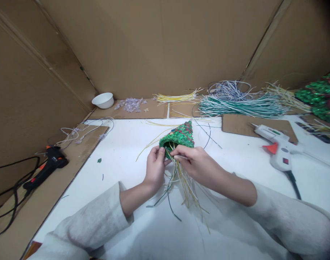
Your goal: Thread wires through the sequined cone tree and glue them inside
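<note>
A small green sequined cone tree (182,134) with red trim lies tilted over the white table, its hollow base facing me. My left hand (155,168) grips the lower left rim, thumb on the edge. At the opening, my right hand (193,159) pinches a thin pale strand, which may be one of the wires. Several yellow, white and dark green wires (185,184) hang out of the base and spread over the table toward me. The inside of the cone is mostly hidden by my fingers and its shadow.
A black glue gun (50,162) lies at left, a white glue gun (281,146) at right. Along the back are a white bowl (103,100), clear beads (131,104), yellow wires (178,96) and green-white wires (241,106). A larger green tree (323,95) stands far right.
</note>
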Motion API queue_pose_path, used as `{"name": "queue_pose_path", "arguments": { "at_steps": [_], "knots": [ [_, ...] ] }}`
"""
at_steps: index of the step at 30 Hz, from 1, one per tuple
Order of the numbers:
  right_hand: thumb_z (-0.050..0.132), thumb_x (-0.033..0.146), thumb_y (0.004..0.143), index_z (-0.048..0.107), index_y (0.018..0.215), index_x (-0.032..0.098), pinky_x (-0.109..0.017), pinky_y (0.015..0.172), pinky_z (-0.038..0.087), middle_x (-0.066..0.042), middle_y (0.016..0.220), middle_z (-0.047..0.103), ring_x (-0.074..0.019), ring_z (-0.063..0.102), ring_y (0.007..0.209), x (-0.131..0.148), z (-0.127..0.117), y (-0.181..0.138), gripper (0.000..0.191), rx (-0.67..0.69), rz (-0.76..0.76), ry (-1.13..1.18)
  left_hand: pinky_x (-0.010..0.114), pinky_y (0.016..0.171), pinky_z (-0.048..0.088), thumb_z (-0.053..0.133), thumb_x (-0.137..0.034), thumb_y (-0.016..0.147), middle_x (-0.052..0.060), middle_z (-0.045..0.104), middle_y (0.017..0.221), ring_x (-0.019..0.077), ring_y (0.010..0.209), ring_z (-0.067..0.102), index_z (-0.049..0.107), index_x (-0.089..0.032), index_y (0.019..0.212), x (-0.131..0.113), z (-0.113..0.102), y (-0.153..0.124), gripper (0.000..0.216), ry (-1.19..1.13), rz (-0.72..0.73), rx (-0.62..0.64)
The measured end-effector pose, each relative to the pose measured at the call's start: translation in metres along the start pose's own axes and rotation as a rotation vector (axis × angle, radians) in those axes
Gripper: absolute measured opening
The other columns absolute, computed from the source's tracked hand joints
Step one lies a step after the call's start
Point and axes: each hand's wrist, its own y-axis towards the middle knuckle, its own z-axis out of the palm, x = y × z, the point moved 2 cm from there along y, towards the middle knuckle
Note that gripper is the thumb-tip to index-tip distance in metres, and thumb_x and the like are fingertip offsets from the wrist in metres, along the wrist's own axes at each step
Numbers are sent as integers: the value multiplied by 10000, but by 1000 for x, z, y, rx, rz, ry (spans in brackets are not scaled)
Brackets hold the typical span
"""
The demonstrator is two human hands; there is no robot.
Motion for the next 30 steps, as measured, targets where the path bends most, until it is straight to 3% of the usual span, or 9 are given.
{"name": "queue_pose_path", "arguments": {
  "at_steps": [11, 16, 21, 25, 30],
  "knots": [
    [460, 114, 850, 595, 815, 148, -203, 512, 286, 24, 616, 548, -75, 387, 513, 9, -15, -2, 144, 61, 10, -60, 302, 738, 515, 563, -352, 813, 51, 592, 933, 163, 872, 588, 537, -164, 895, -3, 2, -1, 206, -37, -4, 12],
    [452, 142, 859, 609, 863, 148, -210, 527, 319, 5, 649, 600, -87, 449, 532, 10, -17, -5, 157, -45, 3, -52, 310, 749, 513, 557, -344, 818, 40, 577, 894, 155, 859, 574, 534, -165, 890, -4, 3, -1, 194, -67, 1, 19],
    [421, 158, 870, 602, 968, 141, -219, 565, 372, -32, 776, 658, -95, 490, 552, 4, -2, -5, 206, -113, -41, -18, 237, 663, 491, 575, -357, 802, 16, 561, 827, 127, 784, 567, 523, -170, 842, -2, 1, 0, 198, -59, 3, 14],
    [413, 138, 863, 601, 981, 141, -217, 555, 369, -32, 772, 657, -93, 483, 544, -2, 4, -3, 222, -67, -39, -6, 233, 659, 491, 577, -359, 802, 3, 549, 785, 126, 773, 572, 520, -175, 831, -1, 0, -1, 194, -54, 8, 15],
    [444, 126, 847, 619, 921, 139, -217, 517, 331, -3, 656, 604, -84, 434, 510, 1, -5, -3, 190, 0, -47, -25, 262, 707, 503, 563, -372, 813, 40, 591, 926, 148, 858, 586, 534, -179, 883, -2, 1, -2, 207, -34, 11, 20]
  ]
}}
